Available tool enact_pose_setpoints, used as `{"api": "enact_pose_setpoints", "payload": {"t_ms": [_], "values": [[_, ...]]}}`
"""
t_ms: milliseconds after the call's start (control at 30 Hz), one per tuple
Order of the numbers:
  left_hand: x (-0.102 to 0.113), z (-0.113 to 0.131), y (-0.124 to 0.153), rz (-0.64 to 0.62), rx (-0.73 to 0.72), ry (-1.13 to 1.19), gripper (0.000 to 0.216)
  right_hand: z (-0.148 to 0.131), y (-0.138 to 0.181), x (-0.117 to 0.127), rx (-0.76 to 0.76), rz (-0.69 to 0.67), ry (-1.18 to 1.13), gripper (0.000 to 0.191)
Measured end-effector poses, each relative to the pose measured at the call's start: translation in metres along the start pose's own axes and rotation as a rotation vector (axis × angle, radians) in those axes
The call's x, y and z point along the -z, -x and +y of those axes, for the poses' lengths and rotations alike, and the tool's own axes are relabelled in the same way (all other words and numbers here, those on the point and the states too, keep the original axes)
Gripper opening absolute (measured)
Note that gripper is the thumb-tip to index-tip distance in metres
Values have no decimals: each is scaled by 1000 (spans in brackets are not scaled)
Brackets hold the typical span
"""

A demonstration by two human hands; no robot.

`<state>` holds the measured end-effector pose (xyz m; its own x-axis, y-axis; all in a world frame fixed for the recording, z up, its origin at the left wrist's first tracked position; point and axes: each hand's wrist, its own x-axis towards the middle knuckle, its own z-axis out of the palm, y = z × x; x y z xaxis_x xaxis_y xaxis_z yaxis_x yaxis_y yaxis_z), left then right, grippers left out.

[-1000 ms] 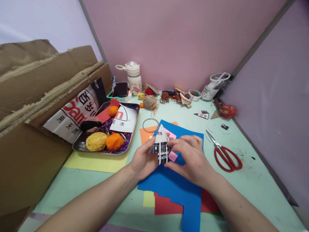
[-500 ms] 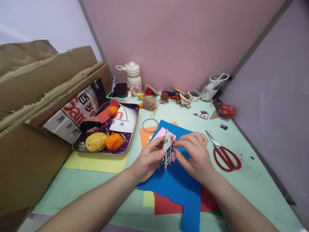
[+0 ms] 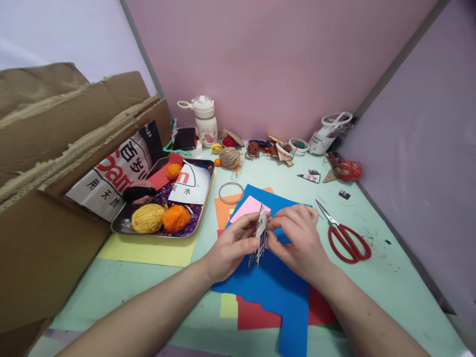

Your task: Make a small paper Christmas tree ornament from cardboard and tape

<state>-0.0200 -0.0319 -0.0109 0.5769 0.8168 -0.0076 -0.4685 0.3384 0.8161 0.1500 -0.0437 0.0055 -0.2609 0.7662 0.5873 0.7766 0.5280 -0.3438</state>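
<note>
Over the blue sheet, my left hand grips a cut cardboard piece printed in black and white, thumb on the near face and fingers behind. The piece stands nearly edge-on and looks doubled at its lower end. My right hand is closed in a pinch at the right edge of the cardboard; whatever lies between its fingertips is hidden. A pink sheet lies on the blue one, behind my left hand. Red-handled scissors rest to the right, blades partly apart.
A metal tray with yarn balls stands left, beside large cardboard sheets. A metal ring lies near the paper stack. Along the back are a bottle, twine and a plastic jar. Printed scraps lie at right.
The cardboard piece has turned more edge-on and shifted slightly right and down with my left hand. My right fingers stay at its right edge. The things on the table have not moved.
</note>
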Motion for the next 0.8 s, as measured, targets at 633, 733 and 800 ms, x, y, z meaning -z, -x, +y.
{"api": "enact_pose_setpoints", "payload": {"t_ms": [633,733,800], "values": [[-1,-1,0,2,-5,1,52,0,1,-2,9,19,15,9],[-1,-1,0,4,-7,2,51,0,1,-2,13,15,20,9],[-2,0,0,13,-6,4,50,-1,1,-2,16,12,20,10]]}}
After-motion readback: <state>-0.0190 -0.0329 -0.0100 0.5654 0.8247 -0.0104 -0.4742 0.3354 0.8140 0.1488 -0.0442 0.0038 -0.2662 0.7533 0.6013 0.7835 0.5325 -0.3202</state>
